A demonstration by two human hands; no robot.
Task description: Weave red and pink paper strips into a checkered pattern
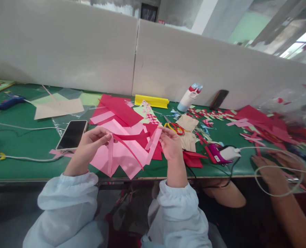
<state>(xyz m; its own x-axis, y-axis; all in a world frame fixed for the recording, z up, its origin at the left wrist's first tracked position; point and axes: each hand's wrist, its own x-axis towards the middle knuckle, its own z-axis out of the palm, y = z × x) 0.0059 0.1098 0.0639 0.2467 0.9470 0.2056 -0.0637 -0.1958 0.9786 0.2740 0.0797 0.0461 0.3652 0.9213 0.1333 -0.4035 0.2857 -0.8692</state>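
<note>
My left hand pinches the ends of paper strips, among them a red strip that curves down to the right and a pink strip hanging straight down. My right hand pinches a pink paper strip that slants down to the left. Another red strip stretches across between the two hands; whether the right fingers also hold it I cannot tell. Beneath both hands lie pink paper sheets, with red sheets behind them.
A phone lies left of my left hand. Scissors and paper scraps lie right of the papers. A bottle stands near the partition. At left is a blue glue gun. A co-worker's hands and a white cable are at right.
</note>
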